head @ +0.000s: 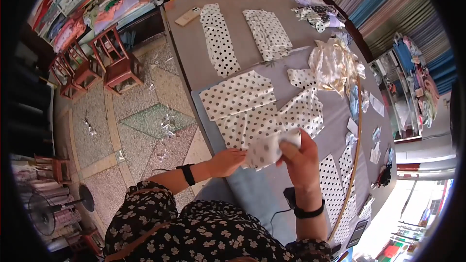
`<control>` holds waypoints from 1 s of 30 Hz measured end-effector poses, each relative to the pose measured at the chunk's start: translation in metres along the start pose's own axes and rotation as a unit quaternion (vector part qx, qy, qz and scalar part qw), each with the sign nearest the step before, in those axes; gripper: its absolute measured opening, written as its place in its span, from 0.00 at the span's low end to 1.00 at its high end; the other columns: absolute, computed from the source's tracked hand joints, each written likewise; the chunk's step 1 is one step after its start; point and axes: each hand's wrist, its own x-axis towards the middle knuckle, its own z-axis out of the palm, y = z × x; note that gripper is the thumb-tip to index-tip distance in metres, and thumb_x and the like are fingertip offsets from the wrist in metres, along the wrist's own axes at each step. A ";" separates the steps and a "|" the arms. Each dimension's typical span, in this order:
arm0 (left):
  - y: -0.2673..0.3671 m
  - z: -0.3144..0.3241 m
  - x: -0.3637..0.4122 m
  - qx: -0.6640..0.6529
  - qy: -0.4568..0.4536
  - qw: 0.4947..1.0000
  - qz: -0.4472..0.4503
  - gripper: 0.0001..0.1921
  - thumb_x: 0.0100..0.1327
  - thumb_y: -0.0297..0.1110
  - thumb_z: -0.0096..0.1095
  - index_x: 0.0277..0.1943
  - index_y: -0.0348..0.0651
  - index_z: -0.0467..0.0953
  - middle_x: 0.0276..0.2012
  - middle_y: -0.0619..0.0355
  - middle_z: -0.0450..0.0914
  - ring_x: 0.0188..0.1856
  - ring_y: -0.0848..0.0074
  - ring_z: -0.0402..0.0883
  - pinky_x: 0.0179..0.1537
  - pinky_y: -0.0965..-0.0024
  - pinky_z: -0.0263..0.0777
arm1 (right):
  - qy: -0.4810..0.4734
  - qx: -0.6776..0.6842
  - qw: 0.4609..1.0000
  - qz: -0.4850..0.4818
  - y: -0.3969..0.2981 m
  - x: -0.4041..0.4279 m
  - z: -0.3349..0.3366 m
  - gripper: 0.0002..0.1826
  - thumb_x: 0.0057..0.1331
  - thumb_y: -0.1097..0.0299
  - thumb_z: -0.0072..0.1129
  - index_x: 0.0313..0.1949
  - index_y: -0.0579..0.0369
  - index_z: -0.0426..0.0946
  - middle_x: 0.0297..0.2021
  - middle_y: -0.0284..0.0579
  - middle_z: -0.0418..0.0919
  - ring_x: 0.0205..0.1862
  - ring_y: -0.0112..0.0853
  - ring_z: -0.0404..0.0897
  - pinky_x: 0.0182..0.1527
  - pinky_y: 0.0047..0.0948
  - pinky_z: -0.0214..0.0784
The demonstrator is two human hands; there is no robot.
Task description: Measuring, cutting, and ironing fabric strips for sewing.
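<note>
My left hand (pixel 228 162) grips the left edge of a white cloth piece with grey polka dots (pixel 264 153). Its right side is pinched between the thumb and fingers of my right hand (pixel 295 153); that part is blurred. Just beyond my hands lies a larger polka-dot fabric piece (pixel 242 98) with overlapping layers, near the table's left edge. Another dotted piece (pixel 302 111), bunched towards its top, adjoins it on the right. Whether the held cloth is joined to these layers I cannot tell.
On the cloth-covered table (pixel 189 54) lie a black-dotted strip (pixel 220 40), a folded dotted stack (pixel 267 34), a phone (pixel 188 17) and crumpled cream satin (pixel 333 63). Dotted pieces (pixel 331 185) and a long curved wooden strip (pixel 355 167) lie right. Chairs (pixel 122 62) stand left.
</note>
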 end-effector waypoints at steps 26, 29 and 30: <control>0.024 -0.092 0.050 -0.234 0.124 0.960 -0.093 0.10 0.63 0.29 0.57 0.46 0.49 0.80 0.30 0.55 0.81 0.28 0.67 0.80 0.29 0.68 0.71 | 0.137 -0.251 0.946 -0.155 0.096 0.170 -0.055 0.08 0.63 0.72 0.54 0.40 0.60 0.77 0.30 0.41 0.82 0.31 0.28 0.80 0.36 0.28 0.72; 0.033 -0.064 0.051 -0.127 0.073 0.989 0.002 0.12 0.58 0.25 0.61 0.45 0.48 0.80 0.31 0.53 0.82 0.30 0.64 0.82 0.31 0.65 0.74 | 0.135 -0.344 0.914 -0.168 0.115 0.175 -0.062 0.10 0.59 0.67 0.60 0.40 0.55 0.78 0.28 0.41 0.82 0.30 0.32 0.81 0.35 0.30 0.72; 0.035 -0.053 0.051 -0.120 0.022 0.992 -0.027 0.11 0.57 0.25 0.62 0.43 0.45 0.79 0.35 0.54 0.83 0.34 0.64 0.82 0.36 0.63 0.76 | 0.122 -0.380 0.902 -0.166 0.125 0.175 -0.063 0.11 0.58 0.66 0.60 0.40 0.55 0.78 0.30 0.43 0.82 0.32 0.35 0.81 0.37 0.32 0.72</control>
